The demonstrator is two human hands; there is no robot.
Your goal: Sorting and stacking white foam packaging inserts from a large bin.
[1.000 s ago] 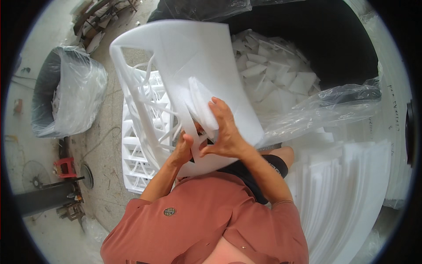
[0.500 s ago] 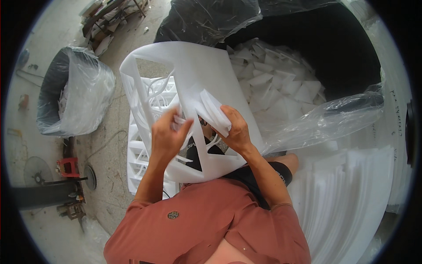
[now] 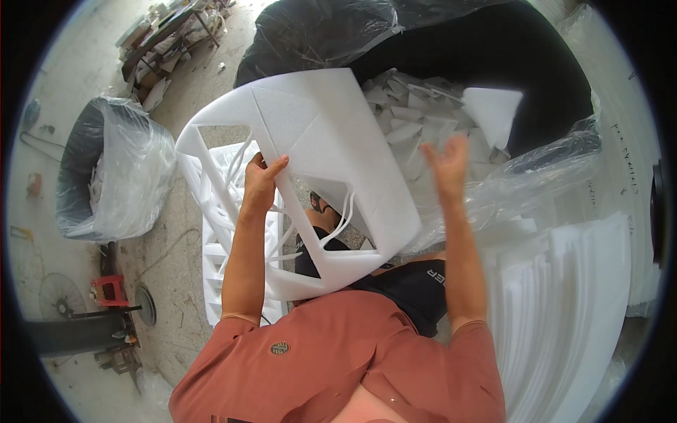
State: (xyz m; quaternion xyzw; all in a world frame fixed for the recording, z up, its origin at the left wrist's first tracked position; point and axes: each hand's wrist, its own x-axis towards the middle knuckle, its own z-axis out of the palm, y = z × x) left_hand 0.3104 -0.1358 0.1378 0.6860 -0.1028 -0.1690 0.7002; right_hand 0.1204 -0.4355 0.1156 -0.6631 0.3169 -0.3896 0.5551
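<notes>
Two hands work apart: the left hand [image 3: 262, 176] grips the white foam sheet [image 3: 317, 151] at its cut-out edge, its long axis slanting away up-left, while the right hand [image 3: 446, 156] hangs open and empty, just beside a loose foam triangle [image 3: 491, 113] over the black bag [image 3: 536, 63].

White foam sheet [image 3: 321, 151] with triangular cut-outs, held tilted; loose triangular foam piece [image 3: 491, 111] above bag.

Rust-red short-sleeved shirt [image 3: 338, 366], black shorts [image 3: 409, 289]
</notes>
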